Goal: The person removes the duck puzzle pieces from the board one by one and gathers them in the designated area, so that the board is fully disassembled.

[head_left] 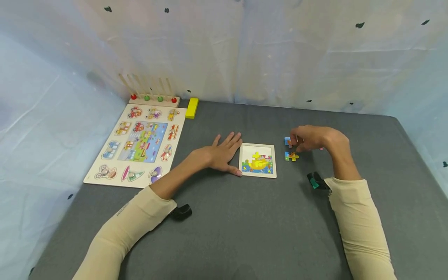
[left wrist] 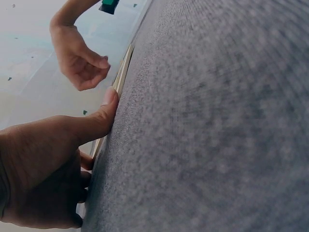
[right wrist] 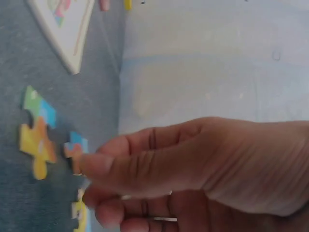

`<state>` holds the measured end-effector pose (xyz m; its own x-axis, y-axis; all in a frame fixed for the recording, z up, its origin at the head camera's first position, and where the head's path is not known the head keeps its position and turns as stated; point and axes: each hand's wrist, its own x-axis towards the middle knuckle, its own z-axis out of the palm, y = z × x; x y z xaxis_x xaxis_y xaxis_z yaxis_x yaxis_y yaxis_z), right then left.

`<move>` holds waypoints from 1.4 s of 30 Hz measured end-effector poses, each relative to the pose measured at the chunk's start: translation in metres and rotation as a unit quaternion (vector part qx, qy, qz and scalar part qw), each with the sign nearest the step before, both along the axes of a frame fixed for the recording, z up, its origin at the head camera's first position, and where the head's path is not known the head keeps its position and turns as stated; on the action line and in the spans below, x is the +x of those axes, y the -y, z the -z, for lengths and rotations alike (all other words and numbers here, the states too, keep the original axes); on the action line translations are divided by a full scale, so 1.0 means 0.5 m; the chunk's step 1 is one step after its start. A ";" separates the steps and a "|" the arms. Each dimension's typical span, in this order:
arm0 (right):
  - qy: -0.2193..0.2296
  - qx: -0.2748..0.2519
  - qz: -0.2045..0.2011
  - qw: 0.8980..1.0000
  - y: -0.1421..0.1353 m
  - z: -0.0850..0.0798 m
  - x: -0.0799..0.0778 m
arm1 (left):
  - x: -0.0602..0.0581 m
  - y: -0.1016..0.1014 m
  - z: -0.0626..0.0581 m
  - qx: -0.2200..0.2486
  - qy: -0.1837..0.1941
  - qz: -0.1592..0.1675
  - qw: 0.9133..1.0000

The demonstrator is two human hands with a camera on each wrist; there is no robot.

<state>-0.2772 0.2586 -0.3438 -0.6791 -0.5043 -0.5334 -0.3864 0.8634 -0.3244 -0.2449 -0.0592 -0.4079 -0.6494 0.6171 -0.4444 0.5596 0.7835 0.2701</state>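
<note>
A small square puzzle tray (head_left: 258, 176) with a pale wooden frame lies on the table, a yellow duck picture partly assembled inside it. My left hand (head_left: 224, 154) lies beside its left edge, fingers spread, with the thumb at the lower left corner. To the right of the tray, my right hand (head_left: 311, 137) hangs low over loose puzzle pieces, fingers bent and thumb apart from the index finger. A blue and orange piece (head_left: 287, 142) shows beside its fingertips. Closer to me lies another blue, green and orange piece (head_left: 291, 156). A yellow piece (right wrist: 78, 212) is partly hidden by the fingers.
A large wooden picture board (head_left: 91, 177) with vehicle and toy shapes lies at the left. Behind it stands a wooden peg base (head_left: 154, 102) with red and green beads, next to a yellow block (head_left: 192, 108). Pale sheeting (head_left: 241, 58) closes off the back and sides.
</note>
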 end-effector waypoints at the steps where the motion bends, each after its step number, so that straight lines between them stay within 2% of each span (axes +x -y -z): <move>1: -0.009 -0.005 -0.005 1.000 0.002 -0.005 0.002 | 0.000 0.000 -0.001 0.000 0.000 0.000 1.000; 9: -0.062 -0.083 -0.053 0.993 0.045 -0.038 0.017 | -0.004 0.001 0.004 0.016 0.012 -0.002 1.000; 15: -0.084 -0.120 -0.096 0.985 0.086 -0.028 0.027 | -0.001 0.000 0.005 0.017 0.008 -0.004 1.000; 22: -0.070 -0.118 -0.113 0.984 0.122 0.014 0.038 | 0.000 0.002 0.004 0.005 -0.003 -0.006 1.000; 28: -0.047 -0.083 -0.093 0.991 0.152 0.041 0.049 | -0.007 0.004 0.015 0.024 0.005 -0.006 1.000; 35: -0.088 -0.049 -0.083 0.991 0.174 0.056 0.058 | -0.002 0.002 0.003 0.010 -0.006 -0.003 1.000; 42: -0.100 -0.050 -0.081 0.990 0.176 0.065 0.062 | -0.009 0.002 0.018 0.021 0.005 -0.004 1.000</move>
